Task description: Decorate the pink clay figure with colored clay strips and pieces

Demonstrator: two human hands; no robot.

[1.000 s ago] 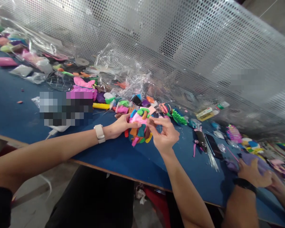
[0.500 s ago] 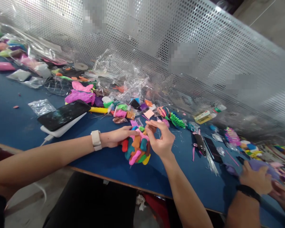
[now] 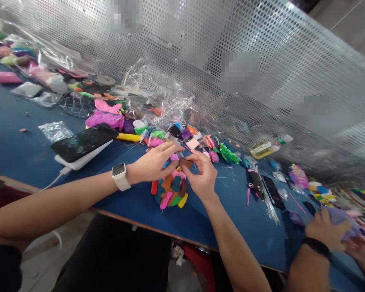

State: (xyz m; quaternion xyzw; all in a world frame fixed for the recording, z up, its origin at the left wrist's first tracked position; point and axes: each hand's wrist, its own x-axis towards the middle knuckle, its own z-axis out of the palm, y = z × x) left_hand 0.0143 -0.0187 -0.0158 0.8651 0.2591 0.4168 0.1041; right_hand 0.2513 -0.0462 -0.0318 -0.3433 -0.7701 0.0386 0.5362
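Head view, starting at the left: well out from the grip, a black smartphone [image 3: 84, 142] lies across a flat white power bank [image 3: 79, 161] with a cable in it. Nearer, just beyond the left wrist, is a yellow ribbed stick [image 3: 128, 138].

The left hand [image 3: 152, 163], above a white-strapped watch [image 3: 121, 177], reaches over the upper side of a round ball of many-coloured modelling clay [image 3: 170, 188]; whether its fingers press or only rest there cannot be told. The ball sits directly below the two hands, toward the wearer. Its visible front is already crowded with red, teal, orange, pink, brown, green and yellow pieces lying edge to edge; the top is partly hidden, so any bare surface left there cannot be judged.

At the ball's upper right, the right hand [image 3: 202, 174] pinches a small brown clay lump [image 3: 185, 163] narrowly between thumb and fingers; this piece seems not yet part of the covering. Beyond the right hand lies a spiky green clay piece [image 3: 229, 152]. Well to the right of the grip, a co-worker's hand [image 3: 327, 229] touches a soft purple lump [image 3: 337, 215].
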